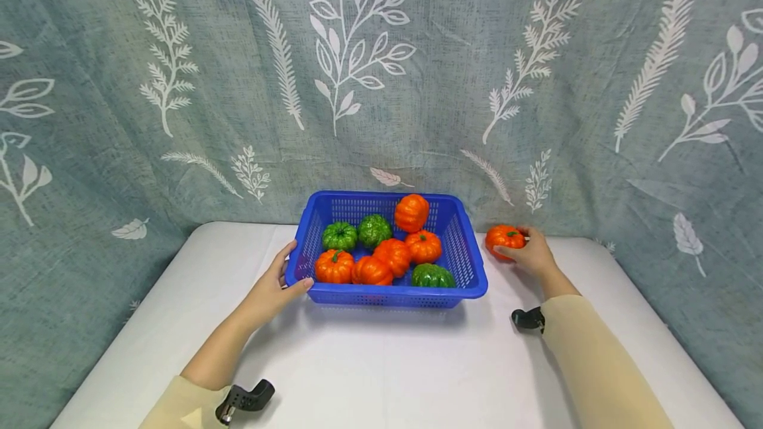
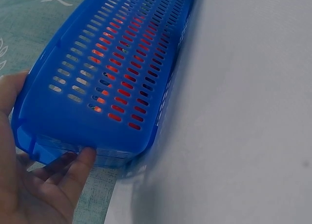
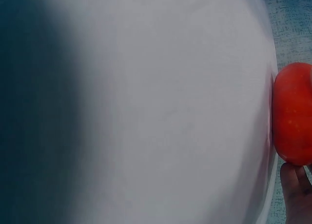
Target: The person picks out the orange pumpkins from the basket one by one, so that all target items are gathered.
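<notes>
A blue plastic basket [image 1: 387,294] with slotted walls stands on the white table. Inside it lie several small orange pumpkins [image 1: 334,266] and three green ones [image 1: 433,276]; one orange pumpkin [image 1: 412,212] sits higher, by the back wall. My left hand [image 1: 285,283] grips the basket's left front corner, thumb on the rim; the left wrist view shows its fingers against the end wall [image 2: 87,131]. Right of the basket, my right hand [image 1: 532,253] holds another orange pumpkin [image 1: 502,238] between thumb and fingers. In the right wrist view that pumpkin [image 3: 293,114] is cut off by the frame edge.
A grey-green curtain [image 1: 441,85] with white leaf prints hangs behind the table and along both sides. The white tabletop [image 1: 369,369] stretches in front of the basket. A black wrist-worn device [image 1: 253,396] sits at each sleeve.
</notes>
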`<state>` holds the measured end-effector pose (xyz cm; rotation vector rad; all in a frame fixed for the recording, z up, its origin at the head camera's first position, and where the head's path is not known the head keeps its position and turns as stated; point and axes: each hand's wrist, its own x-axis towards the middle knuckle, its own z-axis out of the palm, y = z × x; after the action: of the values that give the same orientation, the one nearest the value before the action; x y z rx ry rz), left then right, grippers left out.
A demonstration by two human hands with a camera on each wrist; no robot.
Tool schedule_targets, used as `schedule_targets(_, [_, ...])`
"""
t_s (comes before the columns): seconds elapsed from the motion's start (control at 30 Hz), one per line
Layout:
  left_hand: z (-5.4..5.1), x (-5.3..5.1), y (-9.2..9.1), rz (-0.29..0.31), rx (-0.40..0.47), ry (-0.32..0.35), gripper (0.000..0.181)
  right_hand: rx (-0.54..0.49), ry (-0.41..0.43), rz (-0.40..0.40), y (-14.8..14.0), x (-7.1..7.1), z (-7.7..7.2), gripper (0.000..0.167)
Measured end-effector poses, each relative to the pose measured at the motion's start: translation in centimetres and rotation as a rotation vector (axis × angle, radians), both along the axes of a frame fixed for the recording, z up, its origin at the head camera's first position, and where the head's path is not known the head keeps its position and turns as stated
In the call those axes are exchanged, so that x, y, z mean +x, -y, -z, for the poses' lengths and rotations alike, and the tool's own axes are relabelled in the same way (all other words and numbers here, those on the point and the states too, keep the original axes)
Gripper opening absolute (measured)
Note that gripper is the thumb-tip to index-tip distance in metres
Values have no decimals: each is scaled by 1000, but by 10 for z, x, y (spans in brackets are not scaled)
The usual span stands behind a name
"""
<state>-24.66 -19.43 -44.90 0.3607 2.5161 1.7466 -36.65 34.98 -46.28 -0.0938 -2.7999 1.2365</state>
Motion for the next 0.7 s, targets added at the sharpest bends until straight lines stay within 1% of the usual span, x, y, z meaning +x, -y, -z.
schedule_targets(0.27, [-1,1,0,-4,0,4,89,-9,-13,-7,1,0,1,89])
schedule_targets(0.47, [0,0,1,1,13,0,89,-16,2,-10,-1,0,-1,98])
schedule_targets(0.6, [0,0,1,-3,5,-1,89,-29,4,-32,-1,3,-4,102])
schedule_targets(0.7, [0,0,0,-6,2,3,89,-28,12,-45,-1,9,-9,103])
